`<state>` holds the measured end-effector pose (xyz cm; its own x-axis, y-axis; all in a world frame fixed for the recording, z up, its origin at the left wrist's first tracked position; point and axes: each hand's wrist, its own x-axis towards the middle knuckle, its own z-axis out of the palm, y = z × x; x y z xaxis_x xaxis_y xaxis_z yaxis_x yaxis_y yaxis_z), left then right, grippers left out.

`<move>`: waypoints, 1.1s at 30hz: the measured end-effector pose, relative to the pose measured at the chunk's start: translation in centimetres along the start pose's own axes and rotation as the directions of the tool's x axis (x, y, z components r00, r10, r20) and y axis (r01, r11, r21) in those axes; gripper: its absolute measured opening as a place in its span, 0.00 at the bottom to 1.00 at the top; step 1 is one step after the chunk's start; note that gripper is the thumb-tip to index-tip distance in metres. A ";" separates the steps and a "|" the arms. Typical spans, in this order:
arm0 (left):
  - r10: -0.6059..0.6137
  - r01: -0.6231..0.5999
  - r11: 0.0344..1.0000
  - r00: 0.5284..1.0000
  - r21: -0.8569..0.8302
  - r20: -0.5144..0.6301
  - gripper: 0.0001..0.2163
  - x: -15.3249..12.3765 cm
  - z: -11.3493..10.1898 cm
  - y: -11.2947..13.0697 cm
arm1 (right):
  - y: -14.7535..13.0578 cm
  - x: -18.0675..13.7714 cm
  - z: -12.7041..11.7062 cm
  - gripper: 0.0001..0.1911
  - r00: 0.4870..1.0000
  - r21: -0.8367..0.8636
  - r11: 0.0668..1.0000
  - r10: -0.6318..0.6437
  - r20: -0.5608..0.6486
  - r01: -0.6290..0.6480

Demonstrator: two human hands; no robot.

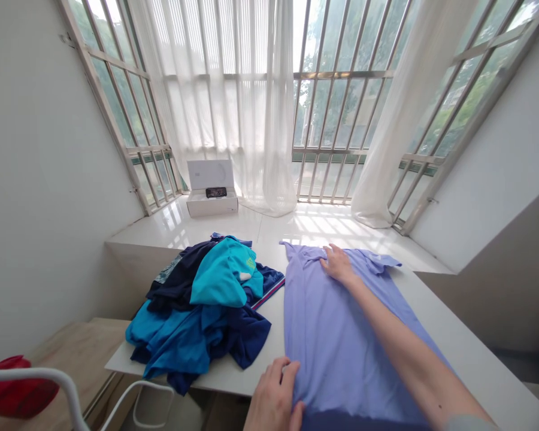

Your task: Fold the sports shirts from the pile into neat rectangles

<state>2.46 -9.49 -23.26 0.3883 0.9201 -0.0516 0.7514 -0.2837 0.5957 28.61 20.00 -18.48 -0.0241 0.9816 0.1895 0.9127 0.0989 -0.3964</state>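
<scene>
A lavender shirt (336, 335) lies spread lengthwise on the white table, its surface lightly wrinkled and its far end bunched in small folds. My right hand (338, 263) rests on it near the far end, palm down, fingers spread. At the near left edge of the cloth is my left hand (273, 395), with curled fingers and the thumb closed on the shirt's border. The near hem hangs over the table's front edge, in shadow. Left of the shirt sits a heap of clothes, with a turquoise garment (224, 275) on top and a blue one (179, 335) below.
An open white box (212, 206) with a dark device (216, 192) stands on the window ledge. Sheer curtains (269, 120) hang before the barred windows. A red cloth (18, 389) and a curved white frame (49, 374) are at lower left. The white table (480, 353) extends rightward.
</scene>
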 end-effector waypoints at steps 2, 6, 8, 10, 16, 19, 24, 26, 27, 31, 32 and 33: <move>0.006 -0.005 0.999 1.000 -0.054 0.008 0.26 0.1 -0.6 0.7 | -1.7 -2.0 -0.7 0.19 1.000 0.075 0.997 -0.028 0.006 0.027; 0.091 -0.104 0.981 0.992 -0.167 -0.083 0.19 0.0 -2.5 2.4 | -4.4 -10.2 -2.3 0.15 0.991 0.276 0.959 -0.091 0.099 0.060; 0.111 -0.157 0.950 0.977 -0.269 -0.180 0.14 -0.1 -3.6 3.3 | -5.5 -16.1 -2.8 0.17 0.974 0.585 0.810 -0.109 0.198 -0.028; 0.072 -0.169 0.908 0.964 -0.384 -0.255 0.12 -0.1 -4.6 4.2 | -6.5 -22.1 -2.9 0.18 0.949 0.737 0.660 -0.119 0.293 -0.145; -0.002 -0.193 0.757 0.955 -0.624 -0.298 0.08 -0.1 -5.2 6.4 | -9.0 -33.6 -0.8 0.39 0.962 0.924 0.336 -0.137 0.237 -0.180; 0.117 -0.253 0.716 0.962 -0.651 -0.245 0.10 -0.7 -4.5 7.0 | -10.2 -34.9 0.4 0.50 0.973 0.959 0.223 -0.110 0.205 -0.177; 0.247 -0.387 0.721 0.918 -0.575 -0.310 0.13 -2.8 -3.2 5.7 | -10.6 -35.2 1.4 0.45 0.985 0.980 0.115 0.079 0.152 -0.161; 0.263 -0.416 0.774 0.897 -0.477 -0.354 0.18 -3.5 -2.5 4.7 | -10.3 -35.1 1.4 0.37 0.973 0.969 0.184 0.189 0.131 -0.166; 0.265 -0.417 0.799 0.891 -0.433 -0.370 0.21 -3.8 -2.1 4.4 | -10.2 -35.1 1.3 0.34 0.964 0.960 0.216 0.233 0.127 -0.179; 0.250 -0.403 0.857 0.870 -0.322 -0.425 0.30 -4.1 -0.3 3.7 | -10.7 -35.0 0.5 0.25 0.971 0.952 0.218 0.152 0.185 -0.216; 0.252 -0.402 0.868 0.862 -0.292 -0.440 0.30 -4.0 0.0 3.7 | -10.9 -35.0 0.2 0.24 0.977 0.953 0.220 0.101 0.189 -0.207; 0.254 -0.400 0.879 0.853 -0.259 -0.455 0.30 -3.9 0.2 3.7 | -11.1 -35.1 -0.1 0.23 0.982 0.953 0.236 0.062 0.179 -0.189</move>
<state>3.79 -14.20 -21.00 0.2793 0.8361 0.4722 0.3673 -0.5474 0.7520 19.37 -15.55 -20.61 -0.0405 0.9992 0.0005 -0.1689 -0.0064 -0.9856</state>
